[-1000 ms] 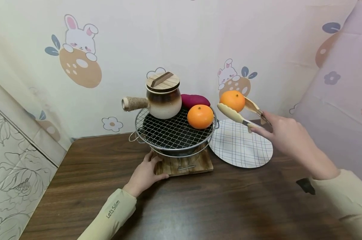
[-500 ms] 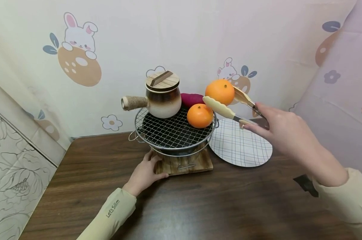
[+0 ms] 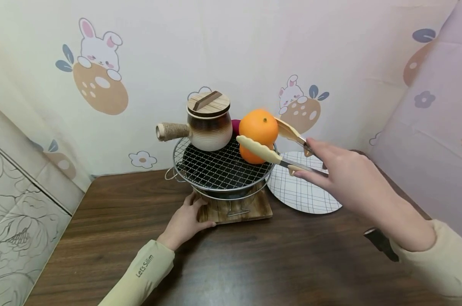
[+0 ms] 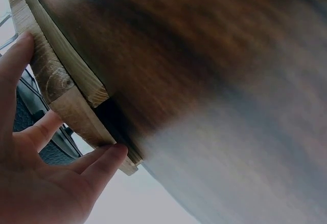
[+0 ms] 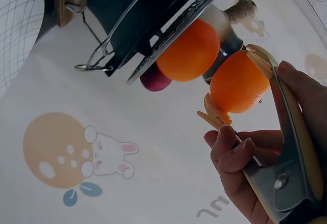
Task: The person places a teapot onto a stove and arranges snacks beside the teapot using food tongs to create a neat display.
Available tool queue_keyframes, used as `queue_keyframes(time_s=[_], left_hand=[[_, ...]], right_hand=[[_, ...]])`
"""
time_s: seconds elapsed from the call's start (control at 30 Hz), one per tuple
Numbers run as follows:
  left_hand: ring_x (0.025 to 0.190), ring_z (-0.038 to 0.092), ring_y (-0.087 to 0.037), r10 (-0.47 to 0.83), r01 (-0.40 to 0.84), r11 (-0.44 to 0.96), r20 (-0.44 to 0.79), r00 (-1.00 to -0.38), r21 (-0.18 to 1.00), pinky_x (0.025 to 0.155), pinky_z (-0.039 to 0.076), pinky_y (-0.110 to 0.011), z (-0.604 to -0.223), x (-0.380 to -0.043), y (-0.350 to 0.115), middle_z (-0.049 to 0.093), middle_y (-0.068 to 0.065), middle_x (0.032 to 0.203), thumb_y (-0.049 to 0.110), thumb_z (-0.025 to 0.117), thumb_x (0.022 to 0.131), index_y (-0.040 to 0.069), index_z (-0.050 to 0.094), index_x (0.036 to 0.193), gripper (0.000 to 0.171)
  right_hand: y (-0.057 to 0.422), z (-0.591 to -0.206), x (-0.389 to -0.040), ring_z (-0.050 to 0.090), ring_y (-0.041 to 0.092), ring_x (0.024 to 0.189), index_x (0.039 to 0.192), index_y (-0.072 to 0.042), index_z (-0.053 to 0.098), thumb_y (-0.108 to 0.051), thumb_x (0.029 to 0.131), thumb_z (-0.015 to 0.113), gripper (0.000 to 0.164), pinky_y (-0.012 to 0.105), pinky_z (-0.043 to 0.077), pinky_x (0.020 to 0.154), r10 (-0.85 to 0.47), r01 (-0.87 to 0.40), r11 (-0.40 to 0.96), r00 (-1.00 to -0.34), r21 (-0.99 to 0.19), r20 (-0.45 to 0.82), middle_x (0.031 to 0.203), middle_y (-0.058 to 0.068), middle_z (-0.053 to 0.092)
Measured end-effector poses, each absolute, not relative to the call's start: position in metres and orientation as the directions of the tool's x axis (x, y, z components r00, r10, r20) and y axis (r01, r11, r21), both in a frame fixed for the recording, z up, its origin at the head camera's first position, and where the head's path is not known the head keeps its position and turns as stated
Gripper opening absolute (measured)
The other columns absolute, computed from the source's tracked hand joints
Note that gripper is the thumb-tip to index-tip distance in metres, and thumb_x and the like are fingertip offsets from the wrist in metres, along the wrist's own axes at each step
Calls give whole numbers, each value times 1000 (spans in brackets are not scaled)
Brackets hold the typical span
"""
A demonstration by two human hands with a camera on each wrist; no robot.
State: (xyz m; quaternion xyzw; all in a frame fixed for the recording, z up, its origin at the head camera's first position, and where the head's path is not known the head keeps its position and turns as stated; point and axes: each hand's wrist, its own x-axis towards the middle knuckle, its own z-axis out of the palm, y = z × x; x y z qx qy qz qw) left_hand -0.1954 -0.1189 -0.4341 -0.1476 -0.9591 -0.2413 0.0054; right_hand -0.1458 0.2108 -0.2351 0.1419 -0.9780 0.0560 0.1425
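My right hand (image 3: 353,180) grips metal tongs with cream scalloped tips (image 3: 258,149). Between the tips is an orange (image 3: 259,123), held up over the right side of a round wire grill (image 3: 215,170). In the head view it partly covers a second orange (image 3: 251,157) that sits on the mesh; the right wrist view shows the held orange (image 5: 239,83) apart from the resting orange (image 5: 189,50). My left hand (image 3: 182,223) holds the front left corner of the wooden board (image 3: 259,208) under the grill. Its thumb lies along the front edge, fingers at the left side.
A lidded clay pot (image 3: 209,134) with a rope-wrapped handle stands on the grill's back left. Behind the oranges lies a purple sweet potato (image 3: 235,126), mostly hidden. A round checked plate (image 3: 303,191) is right of the grill on the dark wooden table (image 3: 273,263), near the wall.
My right hand has carried the orange in the tongs leftward, from above the plate to over the grill, rising and then dipping slightly. The left hand has stayed on the board.
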Motion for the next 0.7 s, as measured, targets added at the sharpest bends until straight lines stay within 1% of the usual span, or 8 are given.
queue_keyframes(time_s=[0.03,0.1,0.23,0.27,0.3,0.43,0.5,0.7], left_hand=[[100,66,-40,281,286,840,81,-956,461,82,54,-48,-434,-196,-119,33,-30,149,42,80,76,11,58,125,62],[101,66,-40,282,287,840,81,-956,460,83,55,-48,-434,-196,-119,34,-30,149,42,80,76,11,58,125,62],[102,65,-41,283,290,840,86,-955,459,83,54,-48,-434,-196,-119,34,-30,148,42,80,76,11,58,125,62],[102,65,-41,284,291,839,87,-955,460,83,54,-49,-434,-196,-119,34,-31,148,42,80,76,11,58,125,62],[103,65,-41,284,292,839,87,-955,460,83,54,-49,-435,-196,-119,34,-31,148,42,80,76,10,58,125,62],[103,65,-41,288,295,838,88,-954,458,83,54,-49,-435,-196,-119,34,-31,148,41,80,76,11,58,125,62],[103,65,-41,289,298,839,90,-953,455,83,55,-49,-436,-196,-119,34,-31,148,41,80,75,10,58,124,62],[104,64,-42,289,297,839,90,-953,455,84,54,-49,-435,-196,-119,34,-31,148,41,80,76,11,58,125,62]], right_hand=[[209,-236,-145,66,29,82,146,-8,42,-60,88,58,79,55,51,75,-268,-301,951,-914,-65,303,130,15,62],[205,-237,-143,64,26,80,145,-9,43,-59,87,59,78,52,52,73,-280,-314,947,-906,-61,317,127,13,64],[196,-239,-140,66,30,87,144,-12,45,-58,88,60,75,51,52,75,-304,-343,936,-895,-72,326,125,11,65],[194,-240,-140,67,31,91,144,-13,44,-58,88,60,74,52,52,76,-312,-353,933,-893,-75,325,126,11,65],[192,-241,-140,67,31,89,144,-13,45,-56,88,61,72,52,52,75,-324,-366,928,-887,-73,329,124,11,66],[187,-245,-139,68,32,97,140,-13,48,-51,88,64,67,53,54,77,-365,-411,909,-867,-71,340,120,10,68],[184,-246,-139,68,32,100,139,-12,48,-49,87,66,67,53,54,78,-380,-427,902,-858,-69,346,121,11,68],[179,-248,-138,63,35,113,138,-11,50,-47,85,68,67,54,52,88,-396,-444,894,-847,-64,354,130,14,63]])
